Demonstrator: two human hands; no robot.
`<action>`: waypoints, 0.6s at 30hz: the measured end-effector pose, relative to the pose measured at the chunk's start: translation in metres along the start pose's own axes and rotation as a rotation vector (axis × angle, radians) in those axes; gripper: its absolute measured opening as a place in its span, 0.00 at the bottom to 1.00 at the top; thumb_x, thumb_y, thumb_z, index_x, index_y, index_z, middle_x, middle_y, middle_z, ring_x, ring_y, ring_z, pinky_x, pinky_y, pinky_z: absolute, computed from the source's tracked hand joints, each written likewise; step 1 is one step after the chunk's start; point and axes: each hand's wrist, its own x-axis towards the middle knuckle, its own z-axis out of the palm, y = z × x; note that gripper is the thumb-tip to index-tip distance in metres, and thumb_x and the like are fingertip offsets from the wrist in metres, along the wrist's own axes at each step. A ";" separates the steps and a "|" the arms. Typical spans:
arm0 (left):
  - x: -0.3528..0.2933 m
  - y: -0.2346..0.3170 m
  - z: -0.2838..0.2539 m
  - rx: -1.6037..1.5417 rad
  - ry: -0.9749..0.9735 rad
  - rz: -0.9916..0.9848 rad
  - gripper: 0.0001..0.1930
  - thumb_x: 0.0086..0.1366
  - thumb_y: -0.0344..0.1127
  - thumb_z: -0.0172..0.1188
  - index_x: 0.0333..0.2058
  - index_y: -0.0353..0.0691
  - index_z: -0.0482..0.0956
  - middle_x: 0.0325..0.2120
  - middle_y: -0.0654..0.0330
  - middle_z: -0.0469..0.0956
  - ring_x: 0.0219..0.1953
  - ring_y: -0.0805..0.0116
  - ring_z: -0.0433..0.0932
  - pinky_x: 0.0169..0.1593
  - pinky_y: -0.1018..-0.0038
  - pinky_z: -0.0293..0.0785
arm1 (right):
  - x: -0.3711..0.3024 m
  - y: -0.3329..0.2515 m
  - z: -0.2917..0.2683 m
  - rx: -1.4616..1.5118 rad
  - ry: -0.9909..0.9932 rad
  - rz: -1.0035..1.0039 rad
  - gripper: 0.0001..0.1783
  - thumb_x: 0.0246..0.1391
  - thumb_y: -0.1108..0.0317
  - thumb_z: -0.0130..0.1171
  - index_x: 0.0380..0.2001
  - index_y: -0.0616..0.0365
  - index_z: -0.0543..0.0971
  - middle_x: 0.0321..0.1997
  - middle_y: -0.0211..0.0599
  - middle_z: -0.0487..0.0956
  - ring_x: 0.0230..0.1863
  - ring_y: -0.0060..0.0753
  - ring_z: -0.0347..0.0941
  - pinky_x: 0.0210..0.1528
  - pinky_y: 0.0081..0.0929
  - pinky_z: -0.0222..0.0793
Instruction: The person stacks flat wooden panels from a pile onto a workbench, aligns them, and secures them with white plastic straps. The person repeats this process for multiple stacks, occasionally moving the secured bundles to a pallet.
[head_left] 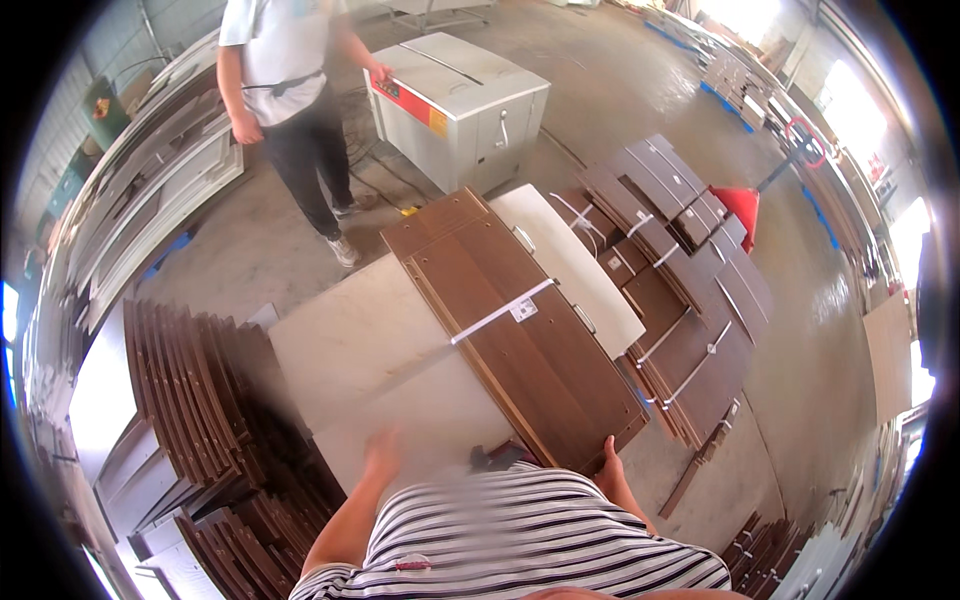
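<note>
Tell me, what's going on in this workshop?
A person in a striped shirt has the right hand at the near edge of a strapped bundle of brown panels; the left hand, blurred, is over a pale surface. Across from them, a co-worker rests a hand on a pale machine.

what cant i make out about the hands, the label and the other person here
Left hand: head view, blurred; fingers, and any touch on the pale board, unclear.
Right hand: head view, most fingers hidden, apparently by the brown board's end.
Label: head view, print too small to read.
Other person: head view, head cut off by the top edge.
</note>
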 end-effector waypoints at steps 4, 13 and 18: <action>-0.021 -0.008 -0.026 0.001 -0.019 -0.306 0.33 0.55 0.46 0.59 0.59 0.47 0.61 0.60 0.48 0.56 0.62 0.44 0.51 0.62 0.50 0.55 | -0.005 -0.014 -0.003 -0.171 -0.108 0.004 0.48 0.49 0.32 0.54 0.64 0.52 0.57 0.67 0.34 0.61 0.66 0.43 0.56 0.63 0.51 0.50; -0.023 -0.050 -0.014 0.099 -0.028 -0.512 0.51 0.44 0.50 0.71 0.65 0.52 0.50 0.65 0.47 0.40 0.66 0.44 0.39 0.60 0.38 0.49 | -0.040 -0.029 0.031 -0.379 -0.118 -0.087 0.37 0.57 0.39 0.50 0.59 0.56 0.63 0.60 0.36 0.69 0.59 0.45 0.65 0.58 0.45 0.62; -0.021 -0.049 -0.010 0.025 0.033 -0.469 0.52 0.44 0.50 0.71 0.65 0.53 0.48 0.64 0.44 0.38 0.66 0.42 0.38 0.57 0.31 0.49 | -0.066 -0.019 0.061 -0.225 -0.042 -0.369 0.31 0.59 0.50 0.54 0.55 0.65 0.66 0.54 0.42 0.73 0.54 0.46 0.69 0.55 0.48 0.66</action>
